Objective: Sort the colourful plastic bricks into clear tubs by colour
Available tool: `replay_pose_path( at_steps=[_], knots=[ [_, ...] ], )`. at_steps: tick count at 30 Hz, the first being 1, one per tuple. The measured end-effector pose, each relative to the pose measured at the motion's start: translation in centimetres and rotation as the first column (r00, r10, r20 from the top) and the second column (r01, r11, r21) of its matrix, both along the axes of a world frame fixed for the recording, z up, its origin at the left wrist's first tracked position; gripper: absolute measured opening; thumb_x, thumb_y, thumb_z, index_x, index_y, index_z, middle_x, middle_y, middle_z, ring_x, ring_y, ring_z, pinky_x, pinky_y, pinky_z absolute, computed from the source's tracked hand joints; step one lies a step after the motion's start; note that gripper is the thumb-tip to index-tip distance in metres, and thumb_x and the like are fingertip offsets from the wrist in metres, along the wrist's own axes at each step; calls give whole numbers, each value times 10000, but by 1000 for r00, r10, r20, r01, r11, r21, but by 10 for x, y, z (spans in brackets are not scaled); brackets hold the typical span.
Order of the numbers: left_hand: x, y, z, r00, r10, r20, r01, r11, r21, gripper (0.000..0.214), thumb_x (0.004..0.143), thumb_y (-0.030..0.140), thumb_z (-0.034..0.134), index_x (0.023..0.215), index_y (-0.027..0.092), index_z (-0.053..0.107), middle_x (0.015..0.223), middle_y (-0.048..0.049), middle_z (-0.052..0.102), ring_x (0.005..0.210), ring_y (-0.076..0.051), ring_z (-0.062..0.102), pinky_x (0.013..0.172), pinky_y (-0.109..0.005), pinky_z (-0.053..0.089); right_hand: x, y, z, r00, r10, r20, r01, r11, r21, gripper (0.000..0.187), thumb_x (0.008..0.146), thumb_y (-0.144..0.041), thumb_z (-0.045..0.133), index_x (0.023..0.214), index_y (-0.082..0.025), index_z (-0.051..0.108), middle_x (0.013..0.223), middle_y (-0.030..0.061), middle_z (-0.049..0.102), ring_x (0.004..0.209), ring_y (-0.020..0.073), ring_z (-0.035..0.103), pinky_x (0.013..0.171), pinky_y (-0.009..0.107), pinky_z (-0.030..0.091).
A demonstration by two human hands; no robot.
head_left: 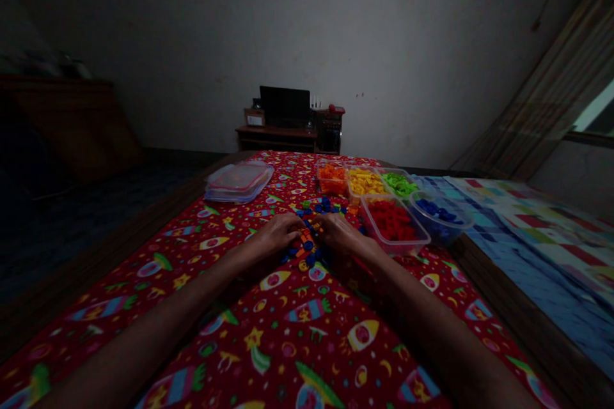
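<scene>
A loose pile of small plastic pieces (311, 257), mostly blue with some orange and yellow, lies on the red patterned cloth. My left hand (281, 230) is at the pile's left side, its fingers curled in and pressed together over the pieces. From the right, my right hand (339, 231) reaches in with bent fingers, closed near a yellow piece. What either hand pinches is too small and dark to make out. Beyond the fingertips, more blue pieces (326, 206) are scattered.
Clear containers hold sorted pieces: orange (332, 180), yellow (366, 183), green (399, 185), red (391, 220), and blue in a round tub (439, 212). Stacked lids (238, 180) lie at the back left. A bed (537, 223) stands right; a monitor (285, 107) is at the wall.
</scene>
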State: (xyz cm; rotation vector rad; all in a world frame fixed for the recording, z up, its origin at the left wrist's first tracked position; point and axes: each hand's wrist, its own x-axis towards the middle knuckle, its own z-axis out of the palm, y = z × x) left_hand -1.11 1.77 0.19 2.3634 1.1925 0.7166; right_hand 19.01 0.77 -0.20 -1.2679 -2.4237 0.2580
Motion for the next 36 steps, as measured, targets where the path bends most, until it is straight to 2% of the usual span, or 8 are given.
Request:
replay_pose_path(
  at_steps=[5,9,15,20,25,30,33,36],
  knots=[
    [4,18,-7,999,-40,-28,41,999,16,182,699,224,600,850,233,700,882,-49,658,868,-229,594,832,-315,439,2,-8,20,996,-81,-29,79,995,-68,344,765,-124,581,1096,-128,672,941,87,702,809,173,614,676,226,405],
    [4,25,-11,979,-103,-175,112,993,45,191,688,233,638,871,232,692,905,-52,620,920,-229,563,838,-295,428,3,-9,24,994,-107,5,107,993,-58,261,822,-160,553,1041,-139,693,914,84,702,809,167,617,676,222,400],
    [4,10,0,882,-52,-469,127,984,128,170,695,169,638,863,186,661,933,-49,595,894,-204,537,750,-269,424,2,-11,21,988,24,150,-24,1000,-1,184,835,-145,520,902,-120,689,784,70,670,686,138,561,598,230,318],
    [5,4,7,870,-68,-489,181,966,187,108,732,211,670,835,180,662,934,-51,589,903,-200,517,783,-285,411,-8,-14,6,954,0,301,-26,996,82,198,887,-221,503,901,-112,667,796,97,654,729,154,563,627,245,323],
    [4,4,15,888,-84,-453,184,966,180,146,708,269,724,797,174,659,998,-61,588,986,-229,503,843,-323,410,-22,-24,6,934,-16,358,3,999,39,235,894,-234,480,933,-112,677,854,129,677,775,178,607,650,249,368],
    [-2,10,19,938,-66,-341,138,971,193,147,663,256,730,772,175,675,963,-65,623,966,-232,539,864,-329,415,-21,-23,16,973,45,227,-36,998,-43,180,852,-222,548,897,-118,688,859,107,693,775,161,617,642,232,372],
    [-2,15,19,984,12,-175,11,991,132,186,654,319,701,756,165,676,866,-56,652,867,-219,579,808,-311,429,-13,-11,18,995,-101,-3,100,990,-99,154,803,-225,598,886,-120,675,792,60,672,715,144,597,595,216,373],
    [5,16,18,996,84,31,-81,993,-84,303,677,446,622,766,161,678,751,-32,660,708,-184,586,650,-270,431,-6,1,17,934,-215,-286,134,952,-276,322,779,-249,622,1082,-139,614,688,-12,614,590,116,564,537,202,388]
  ],
)
